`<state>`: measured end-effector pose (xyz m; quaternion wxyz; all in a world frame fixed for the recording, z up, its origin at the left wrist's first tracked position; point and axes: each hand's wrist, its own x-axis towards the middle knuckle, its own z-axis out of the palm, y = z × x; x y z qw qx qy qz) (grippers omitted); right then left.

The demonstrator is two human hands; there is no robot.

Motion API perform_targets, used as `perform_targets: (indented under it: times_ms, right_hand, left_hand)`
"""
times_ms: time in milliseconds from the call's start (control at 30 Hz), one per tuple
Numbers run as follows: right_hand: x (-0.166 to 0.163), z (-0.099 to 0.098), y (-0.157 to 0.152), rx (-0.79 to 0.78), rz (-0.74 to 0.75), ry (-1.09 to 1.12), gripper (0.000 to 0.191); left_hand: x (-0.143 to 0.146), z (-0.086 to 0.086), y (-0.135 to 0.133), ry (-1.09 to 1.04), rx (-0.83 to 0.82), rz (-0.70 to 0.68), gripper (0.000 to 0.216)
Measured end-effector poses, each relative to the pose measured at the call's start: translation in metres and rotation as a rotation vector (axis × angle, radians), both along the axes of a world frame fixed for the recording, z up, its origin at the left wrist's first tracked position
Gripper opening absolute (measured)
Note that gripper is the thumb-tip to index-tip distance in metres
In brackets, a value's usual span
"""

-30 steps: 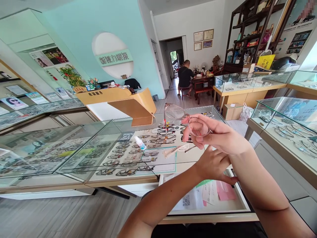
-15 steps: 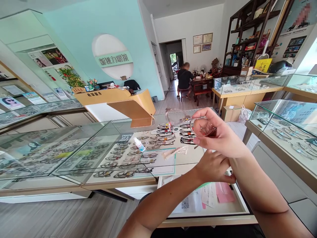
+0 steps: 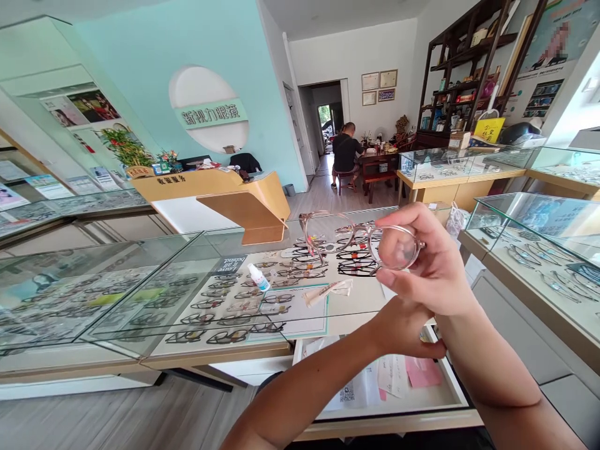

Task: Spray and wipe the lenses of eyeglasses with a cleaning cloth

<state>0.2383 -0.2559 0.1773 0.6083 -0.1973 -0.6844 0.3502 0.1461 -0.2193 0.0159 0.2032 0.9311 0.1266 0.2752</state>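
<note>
While the right hand (image 3: pixel 429 269) is raised at the centre right of the frame, its grip is closed on a pair of clear pinkish glasses (image 3: pixel 360 240), pinching the lens nearest to the palm so that the frame stands out to the left above the glass table (image 3: pixel 262 325). Just below it, the left hand (image 3: pixel 403 328) is curled beside the right wrist, and I cannot tell if its grip holds anything. Lower on the table lie a small dropper bottle (image 3: pixel 259 277) and a white tube (image 3: pixel 325 291), near the rows of frames under the glass.
</note>
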Motion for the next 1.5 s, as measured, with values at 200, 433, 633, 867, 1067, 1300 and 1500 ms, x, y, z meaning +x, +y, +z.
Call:
perform_targets:
  times_ms: [200,433,633,867,1067,1300,1500]
  right_hand:
    - [0.008,0.004,0.007,0.023,0.022,0.07,0.046]
    - [0.008,0.002,0.013,0.119,-0.181,0.028,0.041]
    - [0.019,0.001,0.025,0.245,-0.413,-0.102,0.045]
    - [0.028,0.005,0.034,0.439,-0.558,-0.072,0.044]
    - [0.018,-0.004,0.042,0.436,-0.535,-0.145,0.047]
    - [0.016,-0.008,0.049,0.433,-0.57,-0.174,0.047]
    - [0.012,-0.011,0.052,0.409,-0.598,-0.18,0.047]
  left_hand:
    - [0.017,-0.016,-0.013,-0.24,-0.542,-0.028,0.017]
    - [0.047,-0.023,-0.053,-0.565,-1.441,0.117,0.038]
    - [0.04,0.005,-0.083,-0.738,-1.781,0.174,0.03]
    - [0.03,0.026,-0.083,-0.752,-1.611,0.127,0.045]
    - [0.033,0.006,-0.071,-0.47,-1.505,0.209,0.075]
    - [0.034,-0.001,-0.076,-0.629,-1.196,0.276,0.067]
    - [0.031,0.002,-0.075,-0.523,-0.994,0.275,0.091]
